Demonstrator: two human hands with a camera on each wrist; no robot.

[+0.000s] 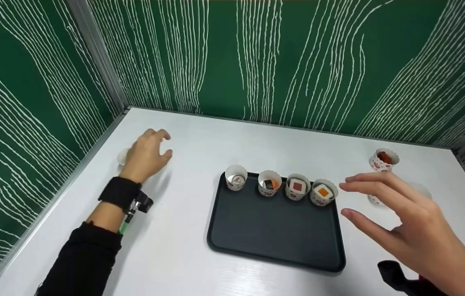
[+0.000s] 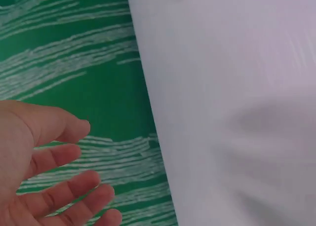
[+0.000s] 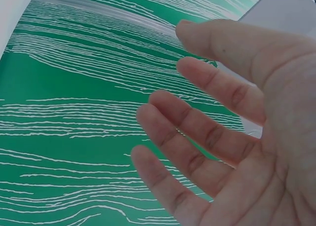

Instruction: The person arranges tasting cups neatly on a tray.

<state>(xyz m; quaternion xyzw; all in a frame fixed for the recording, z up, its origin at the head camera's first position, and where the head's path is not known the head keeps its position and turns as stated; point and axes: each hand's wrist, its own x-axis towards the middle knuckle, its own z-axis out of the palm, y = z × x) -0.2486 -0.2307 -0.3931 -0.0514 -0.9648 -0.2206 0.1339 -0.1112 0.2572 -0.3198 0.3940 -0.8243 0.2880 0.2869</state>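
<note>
Lining the far edge of a dark rectangular tray with rounded corners (image 1: 273, 234), four printed white paper cups (image 1: 293, 196) are being carried above the white tabletop (image 1: 175, 230). From left to right, a pale round piece (image 1: 238, 180), a black-and-orange piece (image 1: 270, 184), a white block with a dark red square (image 1: 297, 186) and a white block with an orange square (image 1: 323, 192) are being contained. Beside the rightmost cup, the right hand (image 1: 411, 213) is being held with fingers parted, and nothing is being gripped; their height above the tray cannot be judged. By the left hand (image 1: 146, 156), fingers loosely bent, nothing is being held either, while a white cup (image 1: 122, 156) is being partly hidden behind it.

Risk is being posed by the close spacing: were the right fingers swung inward too low, the rightmost cup could be tipped into its neighbour. Thin paper could be buckled by a hard pinch. The half-hidden cup could be knocked by a careless leftward sweep.
</note>
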